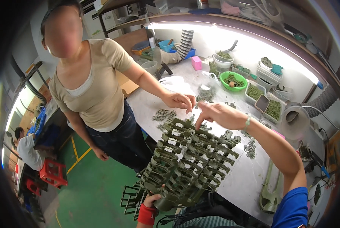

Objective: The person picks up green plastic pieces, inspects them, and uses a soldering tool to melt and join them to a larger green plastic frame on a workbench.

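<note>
Left hand (151,200) grips a toothed, seemingly plastic green rack (183,167); right hand (224,115), loosely spread, hovers above.

The floor (90,190) is green, crossed by yellow lines (78,160). A pale-topped workbench (234,186) runs along a white wall (211,41), beneath a long wooden shelf (170,18) that appears curved. Under the shelf a bright white tube light (177,26) washes the wall. A grey corrugated duct (186,40) rises at the bench's far end, and a wider one (325,100) stands at the right. Across the floor at the left, red plastic stools (53,173) stand beside another bench, lit by a second tube light (15,108).
</note>
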A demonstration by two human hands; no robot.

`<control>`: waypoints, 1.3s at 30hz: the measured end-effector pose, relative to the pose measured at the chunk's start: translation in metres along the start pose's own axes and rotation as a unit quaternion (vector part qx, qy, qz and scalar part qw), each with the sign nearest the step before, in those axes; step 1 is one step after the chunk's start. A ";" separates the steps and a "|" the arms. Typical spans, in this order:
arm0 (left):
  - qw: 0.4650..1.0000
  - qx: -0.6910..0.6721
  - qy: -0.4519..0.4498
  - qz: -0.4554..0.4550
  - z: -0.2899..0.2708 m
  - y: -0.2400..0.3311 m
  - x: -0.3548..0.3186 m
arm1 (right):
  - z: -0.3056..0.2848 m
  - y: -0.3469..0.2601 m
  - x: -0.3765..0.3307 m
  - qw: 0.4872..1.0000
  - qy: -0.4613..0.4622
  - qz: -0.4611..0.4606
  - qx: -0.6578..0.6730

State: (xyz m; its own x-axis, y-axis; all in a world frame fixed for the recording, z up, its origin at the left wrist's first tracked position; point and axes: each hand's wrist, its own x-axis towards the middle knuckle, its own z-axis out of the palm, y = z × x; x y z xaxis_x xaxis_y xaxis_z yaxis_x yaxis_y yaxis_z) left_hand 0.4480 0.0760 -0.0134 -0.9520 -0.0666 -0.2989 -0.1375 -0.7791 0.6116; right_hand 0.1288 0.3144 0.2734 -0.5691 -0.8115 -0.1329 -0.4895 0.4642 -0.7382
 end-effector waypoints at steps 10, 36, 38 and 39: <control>0.999 0.020 -0.031 0.012 -0.007 0.001 0.001 | -0.010 0.021 -0.009 0.996 0.070 -0.006 0.060; 0.996 0.059 0.020 0.058 -0.002 -0.003 -0.002 | 0.014 0.023 -0.017 0.979 -0.038 -0.181 -0.085; 0.996 0.062 0.024 0.067 0.001 0.000 -0.003 | 0.015 0.023 -0.015 0.983 -0.048 -0.153 -0.090; 0.997 0.050 0.018 0.046 0.005 0.002 -0.004 | 0.015 0.022 -0.015 0.983 -0.046 -0.155 -0.089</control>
State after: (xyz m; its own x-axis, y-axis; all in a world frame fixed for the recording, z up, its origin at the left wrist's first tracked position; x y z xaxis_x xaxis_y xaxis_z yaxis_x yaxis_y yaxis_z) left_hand 0.4504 0.0779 -0.0068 -0.9513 -0.1596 -0.2636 -0.0783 -0.7021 0.7077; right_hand 0.1367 0.3313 0.2497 -0.3157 -0.9487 0.0155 -0.7432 0.2370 -0.6257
